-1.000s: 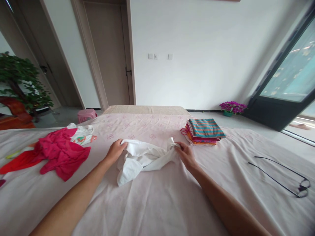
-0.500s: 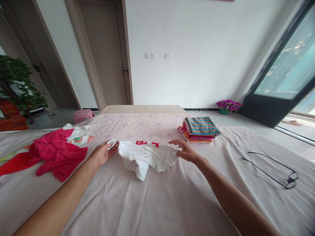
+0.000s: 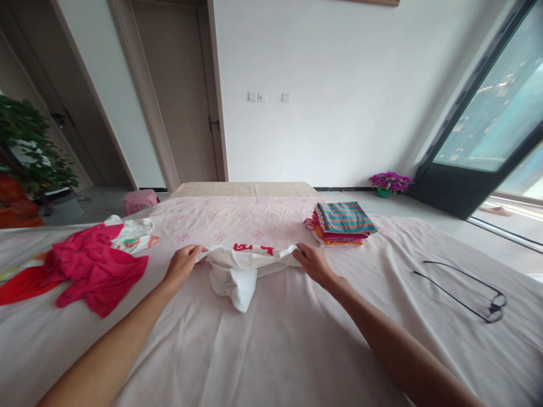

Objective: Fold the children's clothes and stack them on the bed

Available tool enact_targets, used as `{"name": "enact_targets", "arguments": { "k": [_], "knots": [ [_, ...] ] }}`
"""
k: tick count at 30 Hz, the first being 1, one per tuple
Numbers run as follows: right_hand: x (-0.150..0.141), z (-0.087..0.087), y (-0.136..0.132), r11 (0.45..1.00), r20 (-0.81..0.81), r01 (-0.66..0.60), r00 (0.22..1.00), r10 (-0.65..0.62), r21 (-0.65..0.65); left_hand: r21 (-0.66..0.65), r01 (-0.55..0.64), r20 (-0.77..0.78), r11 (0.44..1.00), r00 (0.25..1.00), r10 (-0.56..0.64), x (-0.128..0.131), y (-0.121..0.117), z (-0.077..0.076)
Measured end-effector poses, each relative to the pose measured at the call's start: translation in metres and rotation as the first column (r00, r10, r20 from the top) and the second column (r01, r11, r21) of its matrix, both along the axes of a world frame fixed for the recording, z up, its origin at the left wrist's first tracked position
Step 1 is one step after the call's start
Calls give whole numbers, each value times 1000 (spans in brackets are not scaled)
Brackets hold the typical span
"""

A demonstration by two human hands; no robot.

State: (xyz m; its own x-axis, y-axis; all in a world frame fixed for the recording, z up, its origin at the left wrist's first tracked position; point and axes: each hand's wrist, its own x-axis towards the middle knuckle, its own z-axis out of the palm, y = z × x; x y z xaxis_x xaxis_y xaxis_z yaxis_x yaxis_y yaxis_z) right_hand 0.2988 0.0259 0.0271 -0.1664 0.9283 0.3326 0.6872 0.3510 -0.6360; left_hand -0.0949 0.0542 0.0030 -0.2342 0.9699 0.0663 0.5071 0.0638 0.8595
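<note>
The left hand (image 3: pixel 183 264) and right hand (image 3: pixel 313 263) pinch opposite ends of the crumpled white cloth garment with red print (image 3: pixel 240 271) between them.

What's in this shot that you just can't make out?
All in the head view:
- Red print: partly hidden by folds of the white garment.
- Right hand: some fingers hidden behind the hand itself.
- Folded stack: lower pieces mostly covered by the striped cloth.
- Red garment: cut off by the left edge.
- Middle wall plate: marking too small.

White garment (image 3: pixel 240 271) | red print on top | bunched, edge stretched between hands | above pale sheet (image 3: pixel 263 350)
</note>
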Motion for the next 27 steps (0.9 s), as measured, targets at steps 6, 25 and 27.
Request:
{"name": "enact_targets", "arguments": {
  "k": [6, 25, 27],
  "knots": [
    [-58, 52, 4, 900, -624, -316, 779, 67, -299, 401, 188, -135, 896, 980, -146, 53, -17, 39],
    [-145, -18, -4, 901, -298, -342, 918, 260, -267, 328, -219, 846, 919, 501, -182, 50, -24, 144],
    [-160, -14, -1, 908, -262, -294, 940, 218, -299, 336, -220, 858, 916, 473, -201, 45, -27, 152]
  ]
}}
